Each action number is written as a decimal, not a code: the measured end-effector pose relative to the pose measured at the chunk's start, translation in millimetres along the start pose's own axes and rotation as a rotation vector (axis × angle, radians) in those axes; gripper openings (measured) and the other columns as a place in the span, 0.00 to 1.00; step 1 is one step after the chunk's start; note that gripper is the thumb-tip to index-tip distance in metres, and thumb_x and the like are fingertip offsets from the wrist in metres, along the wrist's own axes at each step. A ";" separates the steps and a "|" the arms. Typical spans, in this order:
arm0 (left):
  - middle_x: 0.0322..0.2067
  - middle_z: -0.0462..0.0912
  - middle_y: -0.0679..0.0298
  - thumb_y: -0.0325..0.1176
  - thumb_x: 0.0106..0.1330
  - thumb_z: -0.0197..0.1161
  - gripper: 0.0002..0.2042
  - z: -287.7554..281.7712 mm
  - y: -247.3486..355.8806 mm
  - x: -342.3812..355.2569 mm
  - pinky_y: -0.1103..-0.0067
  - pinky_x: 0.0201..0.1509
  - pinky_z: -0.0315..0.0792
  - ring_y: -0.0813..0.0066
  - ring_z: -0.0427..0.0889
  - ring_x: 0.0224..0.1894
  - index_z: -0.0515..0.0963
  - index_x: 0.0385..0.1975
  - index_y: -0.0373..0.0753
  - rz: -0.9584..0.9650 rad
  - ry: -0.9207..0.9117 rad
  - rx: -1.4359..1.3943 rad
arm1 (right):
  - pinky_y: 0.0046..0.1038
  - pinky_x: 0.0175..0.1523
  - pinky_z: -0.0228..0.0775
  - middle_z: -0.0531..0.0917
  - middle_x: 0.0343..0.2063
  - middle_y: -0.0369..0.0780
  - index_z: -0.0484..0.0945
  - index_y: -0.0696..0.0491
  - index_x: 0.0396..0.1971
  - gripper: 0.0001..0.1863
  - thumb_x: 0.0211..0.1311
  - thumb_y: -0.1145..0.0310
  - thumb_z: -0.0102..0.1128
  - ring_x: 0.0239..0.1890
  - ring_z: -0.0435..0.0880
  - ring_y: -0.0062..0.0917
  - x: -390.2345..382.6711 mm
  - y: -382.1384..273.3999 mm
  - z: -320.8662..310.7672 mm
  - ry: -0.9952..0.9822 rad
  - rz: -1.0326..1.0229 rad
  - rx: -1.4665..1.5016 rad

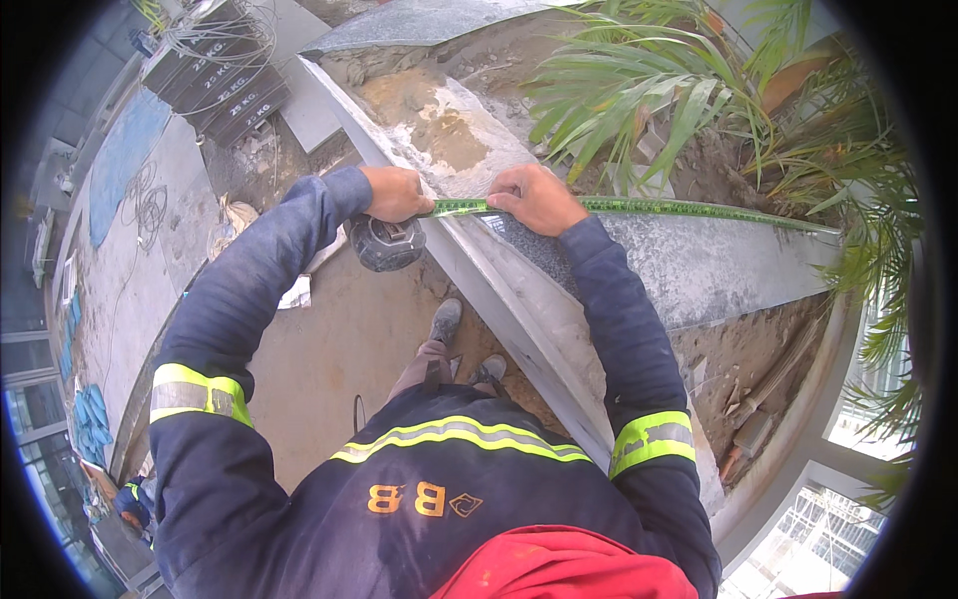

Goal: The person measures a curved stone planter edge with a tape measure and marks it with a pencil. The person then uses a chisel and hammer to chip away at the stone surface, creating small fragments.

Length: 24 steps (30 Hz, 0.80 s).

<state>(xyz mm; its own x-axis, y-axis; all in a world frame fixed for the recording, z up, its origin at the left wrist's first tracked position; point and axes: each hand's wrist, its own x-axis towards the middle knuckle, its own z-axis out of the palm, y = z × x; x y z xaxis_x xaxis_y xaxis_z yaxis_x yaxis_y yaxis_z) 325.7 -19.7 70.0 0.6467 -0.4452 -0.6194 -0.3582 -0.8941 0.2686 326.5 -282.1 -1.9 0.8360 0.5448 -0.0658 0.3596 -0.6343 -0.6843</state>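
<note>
My left hand (pixel 397 196) is closed on a tape measure, whose dark, dusty case (pixel 386 243) hangs just below it. The green tape blade (pixel 679 208) stretches to the right across a grey stone slab (pixel 709 265) to its far end near the leaves. My right hand (pixel 534 200) pinches the blade, a short way right of my left hand. Beneath both hands runs the raised, pale edge (pixel 469 290) of a diagonal stone border, with rough mortar (pixel 419 120) on its top beyond them.
A stack of dark weight blocks (pixel 205 70) with cables stands at upper left, beside a blue sheet (pixel 125 150). Palm fronds (pixel 649 100) overhang the right. Tools (pixel 748 429) lie in dirt at lower right. A crouching person (pixel 133 504) is at far lower left. My feet (pixel 447 319) stand on dusty ground.
</note>
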 end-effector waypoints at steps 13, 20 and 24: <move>0.23 0.79 0.46 0.42 0.80 0.47 0.21 -10.2 -20.6 1.1 0.60 0.35 0.75 0.52 0.81 0.26 0.81 0.39 0.30 0.085 0.181 0.076 | 0.37 0.76 0.58 0.71 0.66 0.58 0.63 0.69 0.68 0.47 0.77 0.35 0.28 0.71 0.69 0.46 -58.3 -78.4 -38.7 -0.189 -0.032 0.911; 0.27 0.80 0.47 0.38 0.80 0.47 0.17 2.7 -20.3 -6.6 0.61 0.38 0.74 0.51 0.81 0.30 0.81 0.45 0.34 0.185 0.217 0.155 | 0.40 0.70 0.64 0.75 0.61 0.58 0.64 0.67 0.68 0.46 0.74 0.35 0.33 0.65 0.74 0.42 -233.2 -24.7 -105.3 -0.143 0.102 0.473; 0.25 0.78 0.43 0.41 0.78 0.49 0.21 24.6 -5.8 -29.1 0.61 0.40 0.71 0.48 0.79 0.29 0.80 0.34 0.28 0.219 0.334 0.053 | 0.37 0.62 0.71 0.80 0.57 0.55 0.67 0.65 0.67 0.43 0.73 0.39 0.46 0.57 0.81 0.38 -374.2 -16.1 -157.1 -0.145 0.470 0.393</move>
<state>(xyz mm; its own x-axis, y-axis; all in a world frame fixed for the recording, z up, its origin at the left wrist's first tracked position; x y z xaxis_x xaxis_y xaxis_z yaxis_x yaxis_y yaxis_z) 292.4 -0.4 68.3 0.7311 -0.6241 -0.2756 -0.5409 -0.7764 0.3235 73.0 -562.0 147.9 0.7929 0.3432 -0.5034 -0.2350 -0.5901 -0.7724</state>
